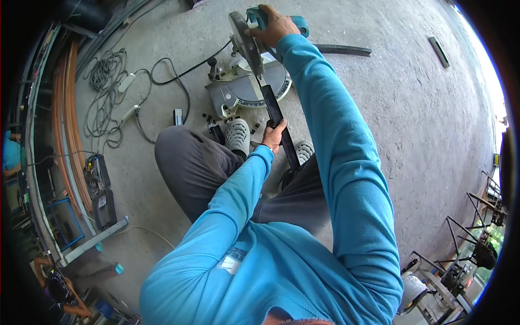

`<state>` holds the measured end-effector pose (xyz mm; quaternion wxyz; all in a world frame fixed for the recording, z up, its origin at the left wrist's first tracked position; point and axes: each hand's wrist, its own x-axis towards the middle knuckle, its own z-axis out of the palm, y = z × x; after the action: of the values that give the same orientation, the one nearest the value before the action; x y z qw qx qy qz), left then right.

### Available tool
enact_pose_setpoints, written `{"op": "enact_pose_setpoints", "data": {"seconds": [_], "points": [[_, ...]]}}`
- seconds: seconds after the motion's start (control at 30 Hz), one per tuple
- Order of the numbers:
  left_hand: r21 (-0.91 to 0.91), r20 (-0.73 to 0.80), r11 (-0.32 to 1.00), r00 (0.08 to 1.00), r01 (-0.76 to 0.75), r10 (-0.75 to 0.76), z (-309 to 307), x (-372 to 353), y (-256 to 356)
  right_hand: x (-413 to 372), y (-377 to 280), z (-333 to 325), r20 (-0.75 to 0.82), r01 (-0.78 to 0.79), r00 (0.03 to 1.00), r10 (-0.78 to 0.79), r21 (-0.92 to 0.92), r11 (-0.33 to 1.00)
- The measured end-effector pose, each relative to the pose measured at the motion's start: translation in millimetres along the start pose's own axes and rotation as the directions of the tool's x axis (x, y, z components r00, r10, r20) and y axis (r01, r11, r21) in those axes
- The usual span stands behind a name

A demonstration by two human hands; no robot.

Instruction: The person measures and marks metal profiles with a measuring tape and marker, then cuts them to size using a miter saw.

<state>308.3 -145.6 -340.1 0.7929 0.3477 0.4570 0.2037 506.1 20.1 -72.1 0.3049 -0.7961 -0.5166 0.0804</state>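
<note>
In the head view a miter saw with a grey base and teal motor housing stands on the concrete floor in front of me. My right hand is closed around the teal handle at the top of its head. A long black bar runs from the saw base, below the blade guard, back between my legs. My left hand grips this bar about midway. The blade's edge is mostly hidden by the guard. Small black offcuts lie beside my left shoe.
A coiled cable and cord connectors lie on the left. Beyond are brown bars and an open tool case. Another black bar lies behind the saw; a short piece is far right. Another person is at lower left.
</note>
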Motion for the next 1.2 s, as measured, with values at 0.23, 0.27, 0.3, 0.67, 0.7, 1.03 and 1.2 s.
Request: {"op": "enact_pose_setpoints", "data": {"seconds": [0.23,0.27,0.3,0.67,0.7,1.03,1.2], "points": [[-0.016,0.010,0.999,0.999,-0.035,0.035,0,8,7,-3,-2,0,0.008,-0.037,0.999,0.037,-0.039,0.999],[-0.002,0.005,1.000,1.000,-0.016,0.016,-1,9,9,-4,-3,-1,0.002,-0.032,0.999,0.032,-0.033,0.999],[0.013,0.001,1.000,1.000,0.003,-0.003,-1,10,10,-4,-2,-1,-0.005,-0.026,1.000,0.026,-0.028,0.999],[-0.003,0.011,0.999,0.999,-0.038,0.038,-3,20,0,-12,2,4,-0.017,-0.041,0.999,0.041,-0.006,0.999],[0.005,0.016,1.000,1.000,-0.024,0.024,-4,22,-1,-13,0,2,-0.002,-0.053,0.999,0.053,-0.007,0.999],[0.014,0.004,1.000,1.000,-0.018,0.018,-6,26,-6,-23,-2,2,0.004,-0.071,0.998,0.071,0.011,0.997],[0.000,0.009,1.000,1.000,-0.027,0.027,-7,30,-9,-24,0,6,-0.007,-0.061,0.998,0.061,0.004,0.998]]}}
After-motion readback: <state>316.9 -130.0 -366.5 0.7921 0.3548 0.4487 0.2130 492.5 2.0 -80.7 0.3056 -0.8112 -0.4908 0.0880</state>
